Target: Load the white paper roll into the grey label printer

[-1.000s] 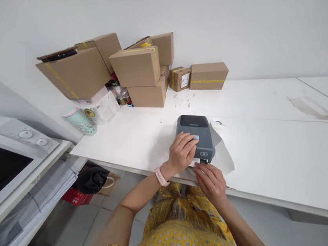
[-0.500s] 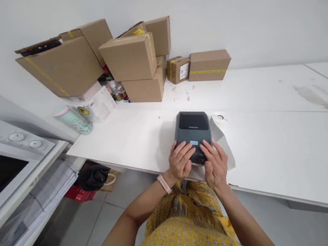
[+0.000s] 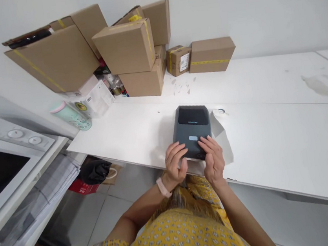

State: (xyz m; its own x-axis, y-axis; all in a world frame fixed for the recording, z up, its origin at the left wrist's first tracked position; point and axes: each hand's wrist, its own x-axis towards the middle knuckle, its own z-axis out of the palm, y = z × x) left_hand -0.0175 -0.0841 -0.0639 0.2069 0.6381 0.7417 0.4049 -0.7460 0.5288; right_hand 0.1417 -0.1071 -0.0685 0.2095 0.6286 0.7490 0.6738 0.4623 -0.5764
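A dark grey label printer (image 3: 193,129) with a black window and a pale button lies near the front edge of the white table (image 3: 273,142). My left hand (image 3: 175,162) rests on its front left corner, fingers stretched over the top and thumb apart. On the front right corner lies my right hand (image 3: 213,157), its fingers extended flat beside the button. Neither hand is wrapped around the printer. A pale sheet (image 3: 223,140) sticks out on the printer's right side, and a small blue-and-white ring-shaped item (image 3: 221,111) is at its upper end.
Cardboard boxes (image 3: 126,48) are stacked at the back left, with a small box (image 3: 178,60) and a longer box (image 3: 212,55) along the wall. A mint tumbler (image 3: 71,117) leans at the left end. A microwave (image 3: 4,157) stands on a shelf at far left.
Both hands have slid slightly back toward the printer's front edge, and the left fingers cover less of its top. The whole view has shifted a little; the printer appears unmoved on the table.
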